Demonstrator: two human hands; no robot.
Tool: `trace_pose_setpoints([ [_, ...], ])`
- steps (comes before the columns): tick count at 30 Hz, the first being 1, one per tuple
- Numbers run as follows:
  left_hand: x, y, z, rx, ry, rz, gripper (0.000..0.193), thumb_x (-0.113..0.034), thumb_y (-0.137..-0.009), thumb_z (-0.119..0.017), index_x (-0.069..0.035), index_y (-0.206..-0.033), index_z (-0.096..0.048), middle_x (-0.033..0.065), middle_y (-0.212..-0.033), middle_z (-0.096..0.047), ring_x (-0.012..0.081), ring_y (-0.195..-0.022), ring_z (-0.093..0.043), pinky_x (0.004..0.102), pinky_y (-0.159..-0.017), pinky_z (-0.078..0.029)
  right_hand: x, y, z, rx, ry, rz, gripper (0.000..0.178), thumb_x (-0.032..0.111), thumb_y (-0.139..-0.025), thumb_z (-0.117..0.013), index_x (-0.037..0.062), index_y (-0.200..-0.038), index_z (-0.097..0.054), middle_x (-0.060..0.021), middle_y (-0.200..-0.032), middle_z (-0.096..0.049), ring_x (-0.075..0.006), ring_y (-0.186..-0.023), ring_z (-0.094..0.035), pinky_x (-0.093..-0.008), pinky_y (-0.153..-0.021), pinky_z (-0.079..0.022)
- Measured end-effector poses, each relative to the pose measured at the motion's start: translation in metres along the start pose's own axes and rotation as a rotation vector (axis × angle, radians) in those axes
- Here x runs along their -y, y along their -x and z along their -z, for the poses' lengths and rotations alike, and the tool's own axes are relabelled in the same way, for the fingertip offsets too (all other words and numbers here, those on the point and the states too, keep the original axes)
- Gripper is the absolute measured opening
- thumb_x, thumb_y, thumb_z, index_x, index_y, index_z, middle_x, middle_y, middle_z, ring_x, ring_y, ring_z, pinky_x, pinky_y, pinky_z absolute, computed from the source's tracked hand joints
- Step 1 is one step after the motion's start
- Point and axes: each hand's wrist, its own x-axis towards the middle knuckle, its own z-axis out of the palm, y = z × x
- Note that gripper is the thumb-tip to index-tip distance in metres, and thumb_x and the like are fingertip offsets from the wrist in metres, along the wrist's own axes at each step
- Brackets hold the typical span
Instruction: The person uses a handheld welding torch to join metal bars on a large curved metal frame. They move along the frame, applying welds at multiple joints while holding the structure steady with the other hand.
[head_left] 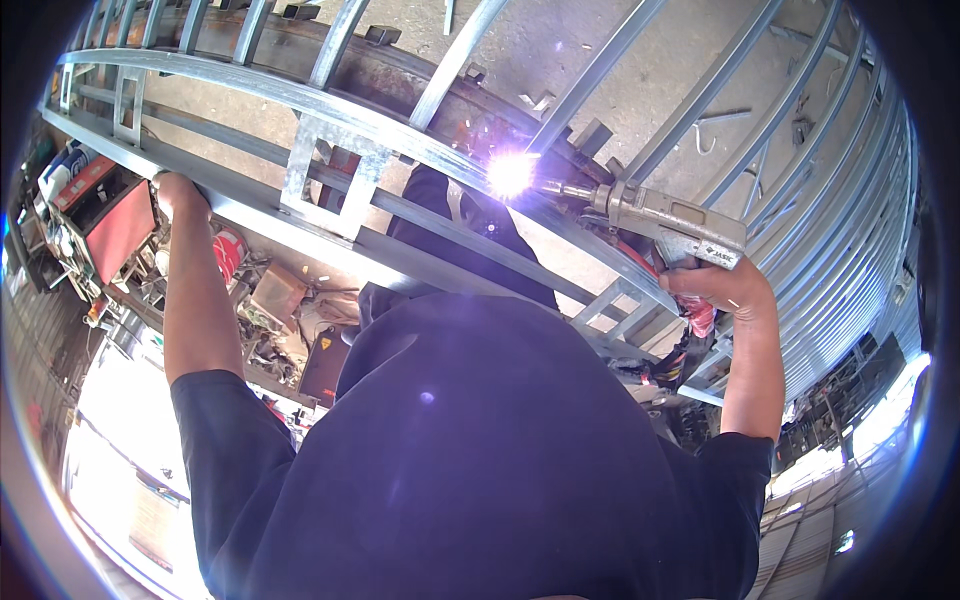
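A bright white-violet glare with sparks burns at the tip of a silver welding gun [675, 220], right where it meets the long galvanized rail [345, 118] of a metal frame. My right hand [722, 285] is closed round the gun's grip, which has red on it. On the left, my left hand [182, 194] grips the frame's near metal rail [255, 222], its fingertips partly hidden by the rail. Between the two rails, a flat steel plate with square cut-outs [333, 176] spans the gap. The glare hides the weld spot itself.
Parallel metal bars [690, 105] run from the far rail outward, stacked densely at the right. A rusty steel beam [400, 85] lies beneath them. At the left stand a red-sided box [122, 232] and cluttered tools. My legs are under the frame, and cables hang below the gun.
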Motion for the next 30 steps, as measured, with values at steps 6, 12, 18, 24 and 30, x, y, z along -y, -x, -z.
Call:
trace_pose_setpoints([
  [6, 0.005, -0.013, 0.001, 0.010, -0.021, -0.013, 0.060, -0.041, -0.102, -0.039, 0.008, -0.128, -0.063, 0.0178, -0.126, -0.070, 0.0304, -0.111, -0.070, 0.0410, -0.093, -0.057, 0.002, 0.001, -0.001, -0.020, 0.083, -0.008, 0.057, 0.012, -0.072, -0.091, 0.0027, -0.124, -0.070, -0.0038, -0.101, -0.074, -0.0133, -0.089, -0.066, -0.0296, -0.080, -0.055],
  [12, 0.010, -0.029, -0.002, 0.029, -0.021, -0.014, 0.057, -0.038, -0.104, -0.035, 0.005, -0.131, -0.062, 0.0178, -0.128, -0.068, 0.0299, -0.111, -0.069, 0.0426, -0.094, -0.056, 0.000, 0.002, 0.001, -0.010, 0.047, -0.005, 0.059, 0.012, -0.072, -0.091, 0.0026, -0.126, -0.069, -0.0053, -0.106, -0.074, -0.0145, -0.095, -0.067, -0.0309, -0.085, -0.055],
  [18, 0.015, -0.039, -0.002, -0.009, -0.008, -0.014, 0.060, -0.041, -0.102, -0.039, 0.007, -0.126, -0.065, 0.0192, -0.124, -0.071, 0.0331, -0.109, -0.070, 0.0430, -0.092, -0.057, -0.004, 0.002, 0.004, 0.020, 0.031, -0.002, 0.062, 0.012, -0.071, -0.091, 0.0029, -0.128, -0.068, -0.0059, -0.110, -0.074, -0.0157, -0.098, -0.067, -0.0316, -0.087, -0.055],
  [24, 0.007, -0.025, -0.003, 0.007, -0.068, 0.020, 0.059, -0.037, -0.105, -0.033, 0.007, -0.133, -0.061, 0.0185, -0.128, -0.069, 0.0307, -0.111, -0.069, 0.0436, -0.097, -0.055, -0.007, 0.003, 0.006, 0.020, 0.016, -0.011, 0.063, 0.010, -0.071, -0.091, 0.0028, -0.129, -0.067, -0.0063, -0.111, -0.073, -0.0156, -0.099, -0.066, -0.0317, -0.089, -0.054],
  [30, 0.012, -0.032, -0.002, 0.028, -0.056, 0.001, 0.059, -0.036, -0.105, -0.032, 0.006, -0.135, -0.059, 0.0194, -0.130, -0.068, 0.0315, -0.112, -0.068, 0.0445, -0.097, -0.055, -0.008, 0.003, 0.005, 0.016, -0.013, -0.012, 0.064, 0.009, -0.070, -0.091, 0.0023, -0.129, -0.067, -0.0065, -0.112, -0.073, -0.0158, -0.100, -0.066, -0.0322, -0.089, -0.055],
])
